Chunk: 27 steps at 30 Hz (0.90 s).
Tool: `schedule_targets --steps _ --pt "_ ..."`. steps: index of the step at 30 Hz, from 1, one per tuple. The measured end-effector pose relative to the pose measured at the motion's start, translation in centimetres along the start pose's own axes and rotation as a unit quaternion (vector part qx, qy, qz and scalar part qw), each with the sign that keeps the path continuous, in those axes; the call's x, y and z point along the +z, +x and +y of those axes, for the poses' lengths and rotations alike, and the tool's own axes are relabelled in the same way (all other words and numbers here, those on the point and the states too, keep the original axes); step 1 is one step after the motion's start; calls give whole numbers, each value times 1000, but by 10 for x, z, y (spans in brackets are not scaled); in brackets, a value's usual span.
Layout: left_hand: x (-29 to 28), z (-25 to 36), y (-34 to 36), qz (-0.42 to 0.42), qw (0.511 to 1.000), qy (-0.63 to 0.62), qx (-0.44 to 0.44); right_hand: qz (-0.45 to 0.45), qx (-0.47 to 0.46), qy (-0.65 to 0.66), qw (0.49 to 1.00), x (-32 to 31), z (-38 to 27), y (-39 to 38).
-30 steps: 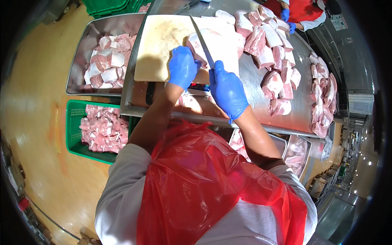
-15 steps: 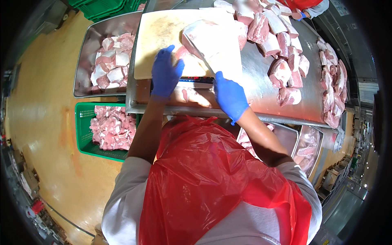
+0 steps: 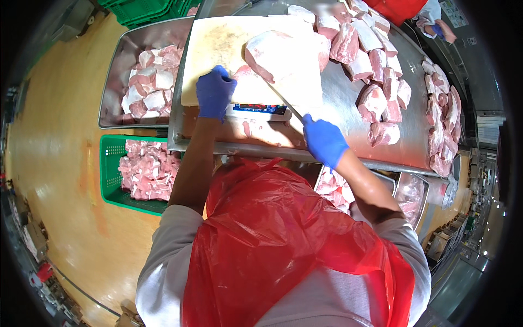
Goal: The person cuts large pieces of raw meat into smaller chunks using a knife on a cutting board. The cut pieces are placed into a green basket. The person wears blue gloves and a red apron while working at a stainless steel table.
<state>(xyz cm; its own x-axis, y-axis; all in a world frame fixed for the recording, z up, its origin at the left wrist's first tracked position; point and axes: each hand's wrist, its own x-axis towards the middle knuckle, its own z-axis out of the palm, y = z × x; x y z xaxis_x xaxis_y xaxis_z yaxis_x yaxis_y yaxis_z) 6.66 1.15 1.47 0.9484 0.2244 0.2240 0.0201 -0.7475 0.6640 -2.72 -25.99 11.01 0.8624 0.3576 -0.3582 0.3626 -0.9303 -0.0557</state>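
On the cream cutting board (image 3: 210, 43) lies a thick piece of pink meat (image 3: 267, 52) with white fat, and a smaller strip (image 3: 242, 72) beside it. My left hand (image 3: 216, 91), in a blue glove, is curled at the board's left front, left of the strip; whatever its fingers may hold is hidden. My right hand (image 3: 323, 139), also gloved, grips a knife (image 3: 289, 103) below the board's right front, the blade pointing up-left to the board beside the large piece. Part of a scale (image 3: 256, 109) with a display shows under the board's front edge.
Many meat pieces (image 3: 376, 98) lie on the steel table (image 3: 406, 139). A steel tub (image 3: 114, 65) and green crate (image 3: 111, 169) of meat stand left; green crates (image 3: 136, 11) stand behind, more tubs (image 3: 381, 180) below the table. A co-worker's hand (image 3: 436, 30) shows at top right.
My left hand has moved left off the large piece, and its fingers have curled since half a second ago. My right hand has moved right and toward me, drawing the knife down.
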Motion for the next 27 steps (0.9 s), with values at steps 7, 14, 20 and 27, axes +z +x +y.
schedule_targets --steps 7,14,20,27 --pt "20 24 4 101 969 6 224 169 5 163 972 -3 -13 -10" --pt "-34 -40 -2 16 997 -64 44 277 95 276 915 9 40 -18" --pt "-149 -251 -107 -16 929 282 -241 207 274 448 825 41 98 -56" --pt "-112 -58 11 50 980 -191 -40 244 99 545 796 4 111 60"
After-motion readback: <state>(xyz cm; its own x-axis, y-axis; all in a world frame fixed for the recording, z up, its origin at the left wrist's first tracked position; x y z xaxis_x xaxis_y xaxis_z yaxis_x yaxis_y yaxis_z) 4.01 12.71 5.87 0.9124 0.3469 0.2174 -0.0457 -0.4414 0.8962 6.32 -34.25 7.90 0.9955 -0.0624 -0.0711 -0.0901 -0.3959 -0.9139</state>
